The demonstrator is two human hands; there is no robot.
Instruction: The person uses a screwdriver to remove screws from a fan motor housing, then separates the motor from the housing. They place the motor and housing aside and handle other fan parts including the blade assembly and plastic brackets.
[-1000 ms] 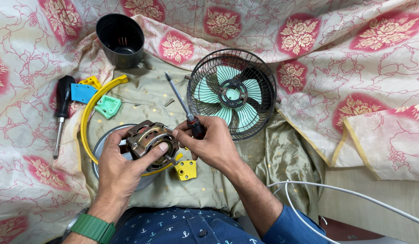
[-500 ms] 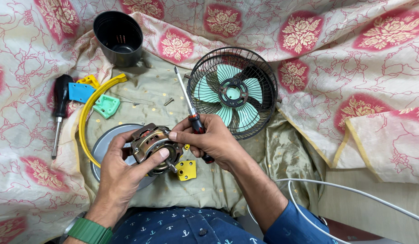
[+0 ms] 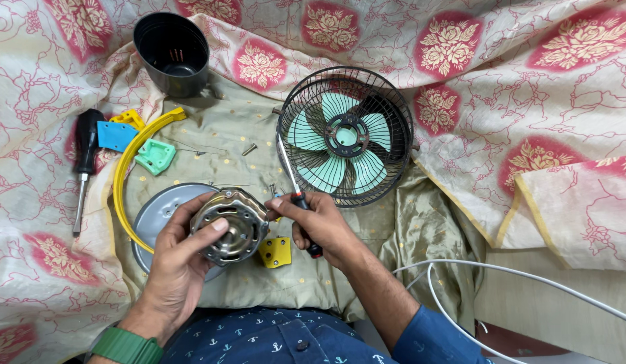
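My left hand point(image 3: 178, 266) grips a round metal fan motor point(image 3: 231, 224), holding it above a grey round plate point(image 3: 158, 209). My right hand point(image 3: 320, 226) holds a screwdriver point(image 3: 296, 195) with a black and red handle, its shaft pointing up and away towards the fan. The fingertips of my right hand touch the motor's right edge. A small yellow plastic piece point(image 3: 276, 251) lies just below the motor.
A black wire fan guard with mint-green blades point(image 3: 345, 137) lies ahead. A black cup point(image 3: 173, 54) stands far left. A yellow curved ring point(image 3: 127, 175), blue point(image 3: 115, 135) and green point(image 3: 154, 156) plastic parts, a second screwdriver point(image 3: 83, 165), loose screws point(image 3: 249, 149) and a white cable point(image 3: 502, 269) lie around.
My left hand has turned the motor so its rounded casing faces up. My right hand moved in to touch its edge, and the screwdriver tilted more upright.
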